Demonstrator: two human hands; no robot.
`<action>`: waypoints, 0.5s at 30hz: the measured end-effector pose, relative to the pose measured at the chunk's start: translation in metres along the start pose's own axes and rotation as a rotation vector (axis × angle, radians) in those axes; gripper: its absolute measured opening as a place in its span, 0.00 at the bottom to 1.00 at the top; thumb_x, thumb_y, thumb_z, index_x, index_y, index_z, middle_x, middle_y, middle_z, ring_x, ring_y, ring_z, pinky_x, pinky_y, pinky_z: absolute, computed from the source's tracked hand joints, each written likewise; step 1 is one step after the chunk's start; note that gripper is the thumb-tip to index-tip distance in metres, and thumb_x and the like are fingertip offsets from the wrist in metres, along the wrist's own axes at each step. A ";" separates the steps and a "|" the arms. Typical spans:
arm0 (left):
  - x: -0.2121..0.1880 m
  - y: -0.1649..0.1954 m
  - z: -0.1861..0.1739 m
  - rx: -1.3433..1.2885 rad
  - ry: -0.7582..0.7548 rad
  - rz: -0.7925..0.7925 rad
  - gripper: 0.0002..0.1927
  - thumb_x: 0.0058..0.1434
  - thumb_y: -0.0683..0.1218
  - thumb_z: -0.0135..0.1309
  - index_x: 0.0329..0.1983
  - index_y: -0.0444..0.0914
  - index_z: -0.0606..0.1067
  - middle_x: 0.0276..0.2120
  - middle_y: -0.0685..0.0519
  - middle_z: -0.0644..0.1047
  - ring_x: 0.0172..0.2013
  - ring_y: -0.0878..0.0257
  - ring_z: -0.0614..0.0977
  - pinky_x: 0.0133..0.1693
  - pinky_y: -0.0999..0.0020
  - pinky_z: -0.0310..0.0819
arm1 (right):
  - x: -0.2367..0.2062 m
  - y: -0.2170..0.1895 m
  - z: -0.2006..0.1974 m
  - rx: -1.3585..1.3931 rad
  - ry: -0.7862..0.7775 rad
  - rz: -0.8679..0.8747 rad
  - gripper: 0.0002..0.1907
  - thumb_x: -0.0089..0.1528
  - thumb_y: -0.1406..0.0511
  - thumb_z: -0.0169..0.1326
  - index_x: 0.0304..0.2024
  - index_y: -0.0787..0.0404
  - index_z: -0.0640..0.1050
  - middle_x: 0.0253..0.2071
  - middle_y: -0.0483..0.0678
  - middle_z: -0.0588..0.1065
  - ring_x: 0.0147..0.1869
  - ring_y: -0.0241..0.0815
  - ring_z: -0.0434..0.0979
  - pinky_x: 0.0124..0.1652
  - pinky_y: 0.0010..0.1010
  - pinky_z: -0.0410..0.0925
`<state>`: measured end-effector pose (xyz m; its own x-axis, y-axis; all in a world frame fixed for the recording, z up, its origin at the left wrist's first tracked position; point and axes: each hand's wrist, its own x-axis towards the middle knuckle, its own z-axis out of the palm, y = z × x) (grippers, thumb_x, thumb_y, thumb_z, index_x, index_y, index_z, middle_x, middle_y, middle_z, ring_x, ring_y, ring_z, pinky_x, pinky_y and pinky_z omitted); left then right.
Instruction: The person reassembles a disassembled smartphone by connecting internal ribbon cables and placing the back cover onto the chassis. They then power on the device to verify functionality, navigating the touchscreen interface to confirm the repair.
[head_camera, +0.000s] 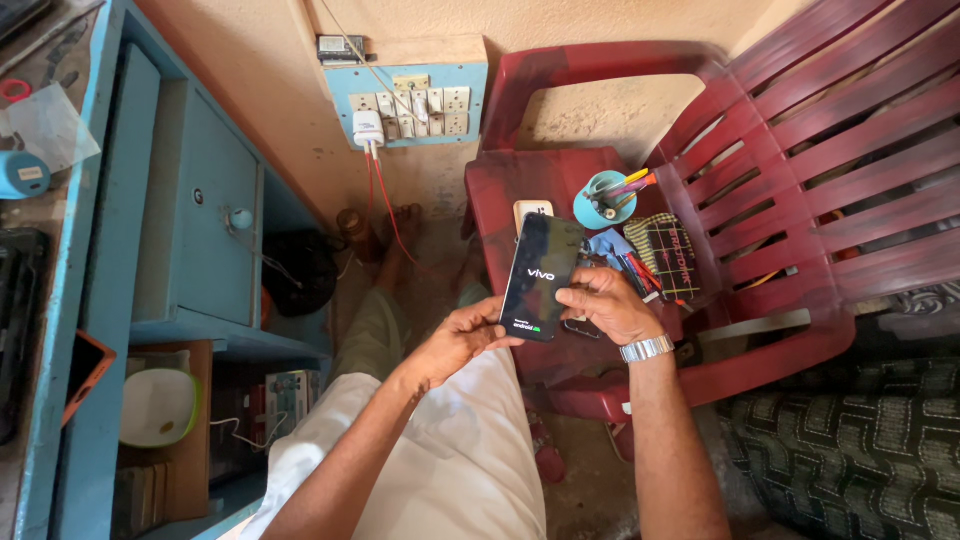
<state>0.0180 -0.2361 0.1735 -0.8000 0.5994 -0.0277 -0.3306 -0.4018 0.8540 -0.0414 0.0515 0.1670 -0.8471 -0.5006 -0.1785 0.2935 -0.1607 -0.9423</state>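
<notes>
Lap: white trousers (440, 470) lay below both forearms, closest to the lens.
Left hand: left hand (458, 340) was curled closed on the lower left edge of a black smartphone (541, 275), thumb lying across its bottom corner.
Right hand: right hand (604, 303) gripped the phone's lower right edge, fingers bent behind it; a silver wristwatch (646, 349) sat on that wrist.
Phone: held between both hands, raised above the seat of a dark red plastic chair (800, 160), screen facing up and lit with a start-up logo on black.
Beyond the right hand: a light blue cup (604, 198) with coloured tool handles stood on the chair seat, with a blue cloth (607, 245) and a dark patterned pouch (668, 255) just beside the fingers.
Past the phone's top edge: a pale phone back (530, 209) peeked out on the seat.
Far above the hands: a blue switchboard (405, 100) on the wall carried a white charger (367, 128) with red leads hanging down.
Left of the left hand: a blue wooden cabinet (195, 200), well apart.
</notes>
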 end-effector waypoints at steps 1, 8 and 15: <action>0.000 0.000 0.000 -0.002 0.000 0.003 0.22 0.70 0.31 0.38 0.66 0.30 0.68 0.60 0.51 0.74 0.59 0.62 0.76 0.65 0.58 0.72 | 0.000 0.000 0.001 0.025 -0.004 -0.003 0.12 0.65 0.67 0.59 0.50 0.66 0.81 0.47 0.47 0.81 0.47 0.36 0.81 0.44 0.31 0.76; 0.001 -0.002 0.000 0.014 0.010 -0.012 0.22 0.69 0.31 0.38 0.66 0.32 0.68 0.61 0.51 0.74 0.60 0.62 0.76 0.64 0.58 0.72 | 0.000 0.001 -0.001 0.047 -0.014 -0.007 0.13 0.66 0.66 0.57 0.52 0.65 0.81 0.47 0.47 0.81 0.48 0.37 0.82 0.44 0.32 0.77; 0.006 -0.011 -0.006 0.013 0.032 0.008 0.25 0.68 0.33 0.42 0.69 0.32 0.65 0.62 0.51 0.73 0.61 0.61 0.75 0.62 0.60 0.72 | 0.005 0.009 -0.006 0.008 0.065 -0.014 0.11 0.65 0.67 0.59 0.50 0.66 0.82 0.46 0.48 0.82 0.45 0.38 0.82 0.41 0.32 0.77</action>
<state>0.0140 -0.2322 0.1609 -0.8181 0.5739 -0.0371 -0.3178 -0.3974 0.8609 -0.0453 0.0524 0.1560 -0.8782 -0.4419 -0.1831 0.2844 -0.1746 -0.9427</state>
